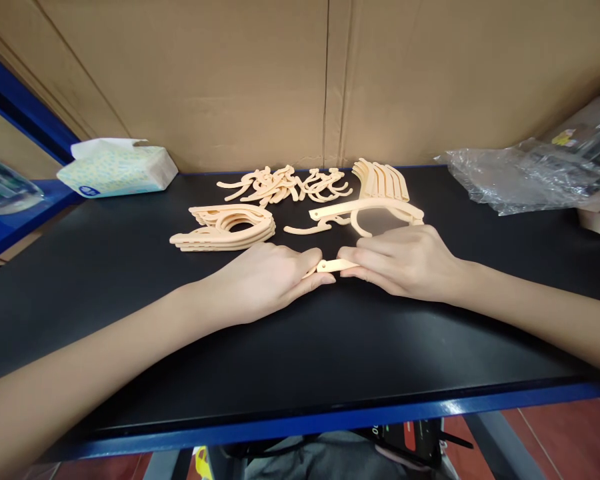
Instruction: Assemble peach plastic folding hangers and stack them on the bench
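My left hand [275,277] is closed, its thumb and forefinger pinching a thin peach plastic hanger piece that mostly hides inside the fingers. Closed opposite it, my right hand [405,263] grips a flat hanger arm [336,265] with a small hole at its left end. The two pieces meet between my fingertips; whether they are joined I cannot tell. Just beyond my right hand is a longer curved hanger arm [365,208], with a loose hanger hook [307,229] to its left. Past my left hand lies a stack of folded hangers [225,230].
On the black table [300,360], a pile of hanger hooks [275,183] and a row of hanger arms [383,180] lie at the back, against a cardboard wall [205,80]. A tissue pack [120,170] stands back left; clear plastic bags [505,177] lie back right.
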Tool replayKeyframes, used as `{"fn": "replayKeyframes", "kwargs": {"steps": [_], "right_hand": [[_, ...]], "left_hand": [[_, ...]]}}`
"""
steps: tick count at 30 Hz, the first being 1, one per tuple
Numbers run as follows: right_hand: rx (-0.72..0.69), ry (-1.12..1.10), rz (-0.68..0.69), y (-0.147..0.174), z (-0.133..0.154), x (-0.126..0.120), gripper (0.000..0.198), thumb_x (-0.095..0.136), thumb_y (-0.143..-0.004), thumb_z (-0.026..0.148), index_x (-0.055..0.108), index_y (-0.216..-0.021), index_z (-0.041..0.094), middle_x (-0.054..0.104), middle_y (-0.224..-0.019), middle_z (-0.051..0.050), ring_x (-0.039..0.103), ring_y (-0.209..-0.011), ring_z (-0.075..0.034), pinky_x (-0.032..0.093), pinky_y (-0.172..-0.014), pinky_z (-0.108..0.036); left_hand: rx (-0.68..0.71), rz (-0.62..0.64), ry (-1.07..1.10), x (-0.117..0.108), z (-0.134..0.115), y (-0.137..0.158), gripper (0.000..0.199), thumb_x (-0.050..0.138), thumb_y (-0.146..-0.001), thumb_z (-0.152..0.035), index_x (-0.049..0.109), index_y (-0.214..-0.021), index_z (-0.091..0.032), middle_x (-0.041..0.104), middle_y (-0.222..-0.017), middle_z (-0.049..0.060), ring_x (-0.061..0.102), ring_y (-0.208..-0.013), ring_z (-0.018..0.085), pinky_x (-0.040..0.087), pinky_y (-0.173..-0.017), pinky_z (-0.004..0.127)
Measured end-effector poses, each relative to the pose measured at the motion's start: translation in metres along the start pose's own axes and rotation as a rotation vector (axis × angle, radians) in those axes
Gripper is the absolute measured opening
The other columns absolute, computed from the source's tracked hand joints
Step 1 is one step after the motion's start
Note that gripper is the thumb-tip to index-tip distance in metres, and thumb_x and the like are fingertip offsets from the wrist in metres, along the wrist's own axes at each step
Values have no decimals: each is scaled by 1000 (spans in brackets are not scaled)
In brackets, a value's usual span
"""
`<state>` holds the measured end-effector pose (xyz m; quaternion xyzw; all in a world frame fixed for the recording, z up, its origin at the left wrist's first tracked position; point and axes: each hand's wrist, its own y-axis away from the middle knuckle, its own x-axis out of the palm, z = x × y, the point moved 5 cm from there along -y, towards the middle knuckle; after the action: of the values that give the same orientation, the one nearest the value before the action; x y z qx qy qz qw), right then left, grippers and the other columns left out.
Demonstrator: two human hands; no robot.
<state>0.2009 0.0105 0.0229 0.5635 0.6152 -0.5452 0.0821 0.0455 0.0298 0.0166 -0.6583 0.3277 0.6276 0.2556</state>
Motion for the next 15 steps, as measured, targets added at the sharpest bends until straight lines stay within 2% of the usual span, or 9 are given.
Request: {"fn": "replayKeyframes", "kwargs": {"steps": [8, 15], "right_hand": [[-9, 36, -10, -1, 1, -4, 28, 47, -99, 34, 69, -90, 18, 61, -58, 6, 50, -47, -8, 32, -47, -24], [-2, 8, 16, -1, 1, -2, 28, 47, -99, 35, 70, -92, 20, 66, -63, 5, 53, -49, -8, 34, -48, -23]], "left_hand": [[58, -64, 223, -4, 2, 0, 37, 42, -100, -43, 40, -72, -19, 44, -58, -6, 45, -51, 11, 27, -51, 23], [56, -77, 128, -2, 0, 1, 35, 43, -100, -42, 42, -73, -19, 43, -56, -6, 45, -49, 12, 26, -49, 24]]}}
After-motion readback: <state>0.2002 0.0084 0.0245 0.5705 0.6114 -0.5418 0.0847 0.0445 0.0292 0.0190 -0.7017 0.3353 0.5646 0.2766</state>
